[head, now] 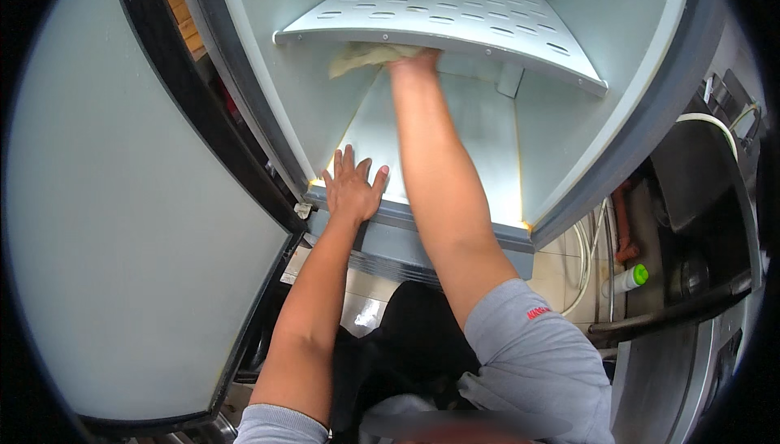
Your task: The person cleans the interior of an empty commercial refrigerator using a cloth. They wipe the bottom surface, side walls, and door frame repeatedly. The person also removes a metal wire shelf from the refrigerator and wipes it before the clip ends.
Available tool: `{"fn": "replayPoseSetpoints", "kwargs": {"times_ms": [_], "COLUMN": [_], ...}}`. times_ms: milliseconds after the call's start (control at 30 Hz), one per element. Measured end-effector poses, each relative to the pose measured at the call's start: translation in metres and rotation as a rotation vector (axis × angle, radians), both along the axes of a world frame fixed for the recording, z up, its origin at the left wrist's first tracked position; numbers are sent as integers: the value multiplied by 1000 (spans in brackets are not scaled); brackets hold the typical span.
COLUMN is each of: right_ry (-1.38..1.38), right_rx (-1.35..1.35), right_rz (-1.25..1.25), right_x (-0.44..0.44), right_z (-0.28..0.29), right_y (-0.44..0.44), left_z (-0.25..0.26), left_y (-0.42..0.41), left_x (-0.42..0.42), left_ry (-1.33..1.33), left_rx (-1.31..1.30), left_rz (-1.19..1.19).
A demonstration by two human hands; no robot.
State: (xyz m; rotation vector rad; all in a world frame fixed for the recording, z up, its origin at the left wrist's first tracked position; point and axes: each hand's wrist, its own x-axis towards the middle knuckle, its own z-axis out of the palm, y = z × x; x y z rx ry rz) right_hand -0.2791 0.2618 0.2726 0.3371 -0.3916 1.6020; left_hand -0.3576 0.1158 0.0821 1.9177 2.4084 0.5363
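Observation:
My right hand [420, 60] reaches under the front edge of a slotted metal shelf [436, 8] inside an upright refrigerator cabinet. A pale yellowish cloth [368, 57] lies bunched at that hand, against the shelf's underside; the fingers are mostly hidden by the shelf. Palm down and fingers spread, my left hand [355, 188] rests at the front left of the cabinet floor [463, 157], near the grey sill, and holds nothing. Yellowish stains run along the floor's side seams and front corners.
The cabinet door [146, 218] stands wide open at the left. On the right are a green-capped bottle [627, 279], a pale hose [586, 261], an orange-brown pipe [623, 224] and dark metal equipment. Floor tiles [368, 288] show below the sill.

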Motion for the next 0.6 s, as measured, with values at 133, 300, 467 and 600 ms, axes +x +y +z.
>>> {"fn": "replayPoseSetpoints", "kwargs": {"times_ms": [133, 300, 467, 600], "right_ry": [-1, -210, -498, -765], "right_rx": [-15, -143, -66, 47], "right_rz": [-114, -116, -78, -212], "right_x": [63, 38, -9, 26], "right_z": [1, -17, -22, -32], "right_y": [34, 82, 110, 124], "left_z": [-6, 2, 2, 0], "left_y": [3, 3, 7, 12], "left_x": [2, 4, 6, 6], "left_ry": [6, 18, 41, 34], "left_rx": [64, 4, -29, -15], "left_rz": [0, 27, 42, 34]}}
